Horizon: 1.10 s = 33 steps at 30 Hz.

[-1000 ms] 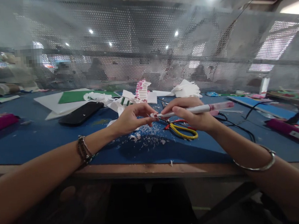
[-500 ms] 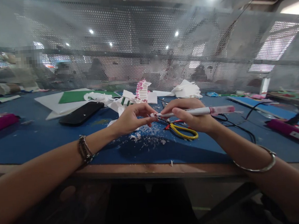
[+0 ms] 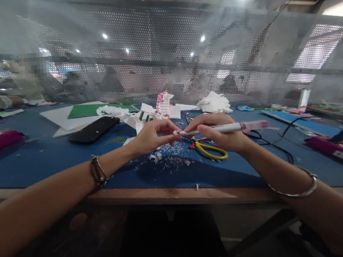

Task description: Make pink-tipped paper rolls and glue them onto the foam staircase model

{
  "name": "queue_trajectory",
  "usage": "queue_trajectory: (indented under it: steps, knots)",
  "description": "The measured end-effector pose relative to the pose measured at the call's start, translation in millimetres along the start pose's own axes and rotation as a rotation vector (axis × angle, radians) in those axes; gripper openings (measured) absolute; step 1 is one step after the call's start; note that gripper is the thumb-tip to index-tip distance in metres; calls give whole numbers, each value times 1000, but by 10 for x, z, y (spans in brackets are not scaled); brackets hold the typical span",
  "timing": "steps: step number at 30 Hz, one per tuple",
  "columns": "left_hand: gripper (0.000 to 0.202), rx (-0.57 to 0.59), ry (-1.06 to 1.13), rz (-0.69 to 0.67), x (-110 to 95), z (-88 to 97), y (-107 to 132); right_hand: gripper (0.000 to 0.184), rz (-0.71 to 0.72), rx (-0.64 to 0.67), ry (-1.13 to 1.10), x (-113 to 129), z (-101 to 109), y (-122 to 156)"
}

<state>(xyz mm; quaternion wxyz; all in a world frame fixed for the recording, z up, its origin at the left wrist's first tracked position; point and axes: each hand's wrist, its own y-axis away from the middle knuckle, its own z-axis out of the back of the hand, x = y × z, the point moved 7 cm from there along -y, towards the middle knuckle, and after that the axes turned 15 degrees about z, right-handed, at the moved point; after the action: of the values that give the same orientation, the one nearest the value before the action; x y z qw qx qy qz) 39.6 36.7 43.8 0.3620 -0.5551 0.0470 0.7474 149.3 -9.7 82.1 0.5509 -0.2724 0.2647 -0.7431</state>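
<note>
My right hand (image 3: 219,135) grips a white pen-like marker with a pink cap (image 3: 233,127), held level with its tip pointing left. My left hand (image 3: 153,135) is pinched closed on a tiny piece that I cannot make out, right at the marker's tip. Both hands hover just above the blue table mat (image 3: 44,157), over a scatter of white paper scraps (image 3: 170,156). Yellow-handled scissors (image 3: 211,150) lie directly under my right hand.
A black phone (image 3: 93,130) lies to the left, beside white and green sheets (image 3: 82,111). A pink-and-white paper piece (image 3: 162,104) and white paper piles (image 3: 213,102) sit behind. Black cables (image 3: 275,144) and pink tools (image 3: 334,148) lie right. A perforated screen (image 3: 166,58) backs the table.
The marker's capped end has dipped slightly and my right hand has shifted a little; otherwise both hands stay in place.
</note>
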Motion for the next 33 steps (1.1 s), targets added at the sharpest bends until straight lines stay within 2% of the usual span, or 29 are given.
queue_trajectory:
  steps: [9, 17, 22, 27, 33]
  knots:
    - [16, 15, 123, 90, 54, 4, -20, 25, 3, 0, 18, 14, 25, -5]
    - [21, 33, 184, 94, 45, -4, -22, 24, 13, -9, 24, 29, 31, -4]
    - [20, 42, 187, 79, 47, -11, -18, 25, 66, -42, 11, 69, 60, -21]
    - [16, 40, 176, 73, 41, -12, -14, 23, 24, 9, 16, 37, 48, -11]
    - [15, 13, 90, 45, 27, -4, -15, 22, 40, -31, 2, 37, 64, -11]
